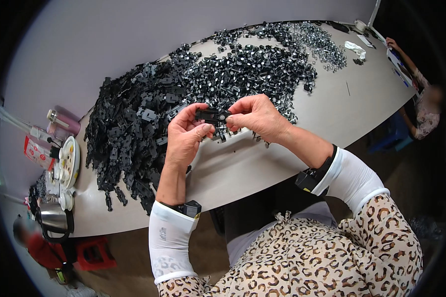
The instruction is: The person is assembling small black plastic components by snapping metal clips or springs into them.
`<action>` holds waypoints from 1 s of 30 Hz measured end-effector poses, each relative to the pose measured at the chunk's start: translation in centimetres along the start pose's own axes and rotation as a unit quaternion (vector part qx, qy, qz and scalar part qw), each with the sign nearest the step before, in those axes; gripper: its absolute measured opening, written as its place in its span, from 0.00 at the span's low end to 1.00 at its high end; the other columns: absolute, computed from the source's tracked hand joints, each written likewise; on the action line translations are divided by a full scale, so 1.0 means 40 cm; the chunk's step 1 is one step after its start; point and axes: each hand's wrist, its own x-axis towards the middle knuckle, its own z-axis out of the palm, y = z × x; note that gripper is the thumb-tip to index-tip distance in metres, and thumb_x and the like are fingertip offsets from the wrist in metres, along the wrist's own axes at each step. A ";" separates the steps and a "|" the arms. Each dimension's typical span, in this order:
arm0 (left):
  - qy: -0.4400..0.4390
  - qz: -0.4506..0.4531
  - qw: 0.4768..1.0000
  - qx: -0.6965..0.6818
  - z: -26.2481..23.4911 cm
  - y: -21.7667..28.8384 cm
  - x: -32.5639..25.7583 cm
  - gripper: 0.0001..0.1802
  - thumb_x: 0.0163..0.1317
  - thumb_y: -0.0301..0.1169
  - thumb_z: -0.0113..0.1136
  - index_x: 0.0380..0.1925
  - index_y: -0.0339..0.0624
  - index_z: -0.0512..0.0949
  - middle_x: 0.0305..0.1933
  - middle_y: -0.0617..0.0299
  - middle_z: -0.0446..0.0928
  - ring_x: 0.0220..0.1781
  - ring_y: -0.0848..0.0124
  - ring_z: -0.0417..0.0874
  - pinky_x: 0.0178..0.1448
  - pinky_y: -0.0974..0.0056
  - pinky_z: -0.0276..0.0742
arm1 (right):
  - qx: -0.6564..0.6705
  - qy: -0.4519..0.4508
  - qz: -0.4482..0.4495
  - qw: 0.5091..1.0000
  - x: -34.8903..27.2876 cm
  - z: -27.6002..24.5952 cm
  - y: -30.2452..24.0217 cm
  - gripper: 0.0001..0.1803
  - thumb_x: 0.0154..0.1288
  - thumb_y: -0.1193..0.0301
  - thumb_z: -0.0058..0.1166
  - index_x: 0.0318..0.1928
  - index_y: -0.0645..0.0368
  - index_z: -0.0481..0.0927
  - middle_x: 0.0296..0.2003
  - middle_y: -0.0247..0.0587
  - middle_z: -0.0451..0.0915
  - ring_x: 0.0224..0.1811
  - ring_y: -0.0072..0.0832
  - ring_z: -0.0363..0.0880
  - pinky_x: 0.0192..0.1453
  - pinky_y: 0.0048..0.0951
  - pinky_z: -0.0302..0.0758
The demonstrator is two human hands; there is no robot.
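Above the near side of the table, my left hand (182, 137) grips a black plastic part (206, 115) between thumb and fingers. My right hand (263, 119) is closed in a pinch at that part's right end, on a small black round piece (223, 117) with a pale disc face. Whether the two pieces are joined cannot be made out. To the left spreads a big heap of flat black plastic parts (129, 119). Beyond my hands lies a heap of small black pieces with shiny round faces (248, 69).
Small clear or silvery pieces (322, 47) lie at the far right, near a crumpled white tissue (355, 49). A pink flask (64, 122), round tray (71, 163) and steel pot (53, 218) line the left end. A person (427, 111) sits right; another (42, 247) is lower left, by a red stool (95, 254).
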 end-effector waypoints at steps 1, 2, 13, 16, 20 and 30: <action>-0.031 -0.009 0.999 -0.031 -0.009 -0.004 0.002 0.22 0.53 0.17 0.61 0.50 0.31 0.72 0.39 0.56 0.78 0.34 0.73 0.81 0.35 0.72 0.79 | 0.045 0.019 0.009 0.999 0.003 0.001 -0.001 0.07 0.52 0.77 0.58 0.30 0.69 0.80 0.25 0.39 0.80 0.26 0.20 0.79 0.33 0.21 0.78; -0.033 -0.009 0.999 -0.031 -0.004 -0.004 0.001 0.22 0.53 0.17 0.61 0.50 0.31 0.72 0.39 0.56 0.78 0.34 0.73 0.81 0.35 0.72 0.79 | 0.045 0.021 0.009 0.999 0.006 0.002 0.002 0.07 0.52 0.77 0.58 0.30 0.69 0.80 0.25 0.39 0.80 0.26 0.20 0.79 0.33 0.21 0.78; -0.010 0.016 1.000 -0.007 -0.005 -0.037 0.009 0.28 0.53 0.14 0.58 0.57 0.31 0.67 0.45 0.54 0.76 0.31 0.73 0.81 0.36 0.71 0.81 | -0.377 0.076 -0.276 0.881 0.037 0.041 -0.016 0.07 0.45 0.74 0.55 0.26 0.64 0.81 0.24 0.50 0.78 0.29 0.43 0.80 0.36 0.38 0.77; -0.025 0.014 0.999 0.040 -0.005 -0.043 0.005 0.31 0.52 0.13 0.58 0.59 0.31 0.65 0.46 0.56 0.75 0.33 0.74 0.81 0.37 0.70 0.81 | -0.446 0.049 -0.252 0.858 0.042 0.049 -0.022 0.07 0.44 0.74 0.54 0.24 0.65 0.80 0.22 0.50 0.78 0.27 0.44 0.80 0.36 0.39 0.78; -0.014 0.042 0.994 0.103 0.006 -0.041 -0.001 0.32 0.52 0.12 0.57 0.60 0.32 0.64 0.43 0.61 0.76 0.35 0.77 0.79 0.39 0.71 0.81 | -0.501 0.027 -0.209 0.840 0.030 0.061 -0.056 0.07 0.43 0.76 0.52 0.24 0.67 0.79 0.23 0.55 0.79 0.28 0.46 0.81 0.37 0.41 0.78; -0.008 0.033 0.998 0.057 0.029 -0.034 -0.004 0.25 0.57 0.17 0.56 0.57 0.32 0.67 0.41 0.61 0.77 0.38 0.75 0.81 0.44 0.71 0.79 | -0.540 0.040 -0.330 0.773 0.037 0.062 -0.030 0.05 0.43 0.77 0.58 0.25 0.61 0.78 0.28 0.43 0.77 0.36 0.37 0.77 0.42 0.33 0.77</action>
